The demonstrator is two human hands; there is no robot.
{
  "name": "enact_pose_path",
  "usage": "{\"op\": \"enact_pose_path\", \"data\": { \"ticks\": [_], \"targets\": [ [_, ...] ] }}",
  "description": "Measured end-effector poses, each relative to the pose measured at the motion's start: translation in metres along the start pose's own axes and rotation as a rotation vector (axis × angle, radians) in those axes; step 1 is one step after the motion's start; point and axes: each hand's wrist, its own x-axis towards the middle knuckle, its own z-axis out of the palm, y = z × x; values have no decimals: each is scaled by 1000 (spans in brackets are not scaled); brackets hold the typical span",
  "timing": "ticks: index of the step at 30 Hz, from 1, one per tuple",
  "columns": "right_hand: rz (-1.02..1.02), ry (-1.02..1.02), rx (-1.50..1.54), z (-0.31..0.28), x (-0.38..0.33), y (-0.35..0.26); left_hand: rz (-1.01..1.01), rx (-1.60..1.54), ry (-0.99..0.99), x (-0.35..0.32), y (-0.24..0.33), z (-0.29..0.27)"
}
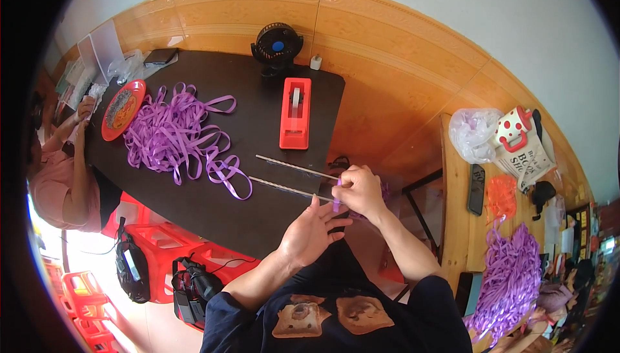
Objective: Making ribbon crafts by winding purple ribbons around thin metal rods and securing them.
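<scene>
Ribbon (pixel 336 203) short purple piece | right hand (pixel 361 188) fingers pinching its top | left hand (pixel 311 231) fingers spread below, touching it | table (pixel 194 204) edge, beside two sticks (pixel 290 178)

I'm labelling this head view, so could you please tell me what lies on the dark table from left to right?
Red plate → pile of purple ribbon → red tape dispenser → the person's right hand, pinching a purple strip at the table's right edge.

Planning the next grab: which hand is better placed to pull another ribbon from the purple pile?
Probably left. The left hand is open and nearer the purple ribbon pile; the right hand pinches a purple ribbon piece.
</scene>
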Motion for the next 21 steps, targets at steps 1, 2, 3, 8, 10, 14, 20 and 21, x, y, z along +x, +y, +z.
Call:
{"op": "enact_pose_path", "data": {
  "ticks": [1,2,3,8,10,14,20,21],
  "targets": [
    [-16,54,-142,0,-3,-5,2,0,-1,0,0,-1],
    [-33,109,-283,1,-5,-9,1,-8,-8,1,-1,-3],
    [-32,111,-283,4,-7,-10,-2,-13,-15,1,-2,-4],
    [-182,468,-676,15,-19,-15,8,-24,-47,2,-2,-5],
    [-156,482,-700,13,-23,-18,9,-32,-58,1,-3,-5],
    [-118,528,-623,17,-29,-11,6,-26,-48,0,-4,-6],
    [-33,362,461,11,-32,32,1,13,-28,-1,0,2],
    [122,252,742,6,-36,30,5,21,-27,-1,0,1]
  ]
}}
